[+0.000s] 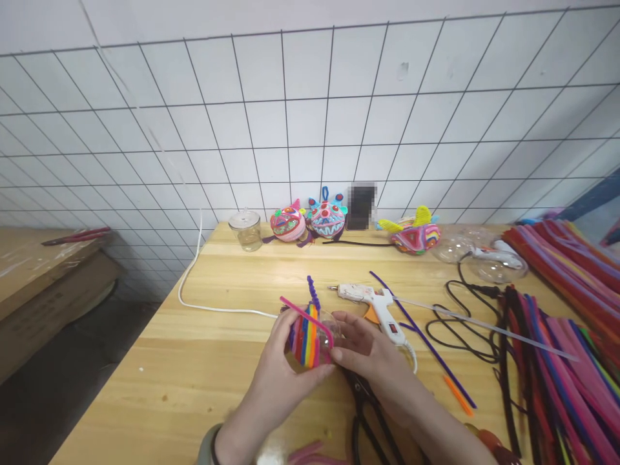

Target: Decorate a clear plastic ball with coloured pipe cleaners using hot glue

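My left hand [285, 361] is wrapped round a clear plastic ball [325, 330] whose left part is covered with rainbow-striped pipe cleaners [306, 339]. A twisted purple pipe cleaner [313, 292] sticks up from its top. Across the front of the ball runs a bent pink pipe cleaner [303, 311], and my right hand [361, 349] pinches its lower end against the ball's right side. Black-handled scissors [361, 403] lie beneath my right wrist, their blades partly hidden. Just beyond that hand rests a white glue gun [375, 303] with an orange trigger.
Finished pipe-cleaner ornaments [327, 216], a lidded glass cup [246, 229] and a blurred dark phone-like object [361, 206] stand along the wall. Clear plastic balls [498, 261] and bundles of coloured pipe cleaners [557, 361] fill the right. Black cord [460, 316] coils beside them.
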The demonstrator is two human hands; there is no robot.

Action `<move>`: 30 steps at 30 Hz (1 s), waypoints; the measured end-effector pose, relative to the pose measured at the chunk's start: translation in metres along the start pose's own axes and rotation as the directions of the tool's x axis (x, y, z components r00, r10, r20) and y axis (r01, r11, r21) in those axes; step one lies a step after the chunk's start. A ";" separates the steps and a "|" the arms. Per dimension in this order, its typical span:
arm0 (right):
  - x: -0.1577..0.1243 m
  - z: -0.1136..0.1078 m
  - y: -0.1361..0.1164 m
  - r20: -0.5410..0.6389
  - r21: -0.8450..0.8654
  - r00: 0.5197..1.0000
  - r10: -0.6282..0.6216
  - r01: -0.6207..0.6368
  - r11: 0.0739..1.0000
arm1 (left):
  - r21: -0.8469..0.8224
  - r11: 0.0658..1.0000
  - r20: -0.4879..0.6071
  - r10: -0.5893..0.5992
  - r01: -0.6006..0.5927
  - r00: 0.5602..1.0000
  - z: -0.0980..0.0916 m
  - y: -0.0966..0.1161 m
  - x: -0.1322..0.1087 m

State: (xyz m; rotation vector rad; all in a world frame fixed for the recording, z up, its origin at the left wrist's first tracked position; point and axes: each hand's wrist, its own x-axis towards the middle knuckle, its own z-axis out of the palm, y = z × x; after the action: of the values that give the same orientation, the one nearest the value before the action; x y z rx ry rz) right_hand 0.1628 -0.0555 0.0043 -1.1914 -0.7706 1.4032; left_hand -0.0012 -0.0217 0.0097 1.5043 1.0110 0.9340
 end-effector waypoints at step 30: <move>0.003 0.001 0.002 0.046 -0.027 0.998 -0.051 0.052 0.998 | -0.359 0.927 0.012 -0.116 0.113 0.993 -0.015 -0.005 0.006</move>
State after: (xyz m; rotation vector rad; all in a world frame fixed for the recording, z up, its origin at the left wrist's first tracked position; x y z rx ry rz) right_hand 0.1610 -0.0529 0.0021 -1.1565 -0.8494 1.3852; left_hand -0.0135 -0.0112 0.0072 1.1242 0.8688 0.9827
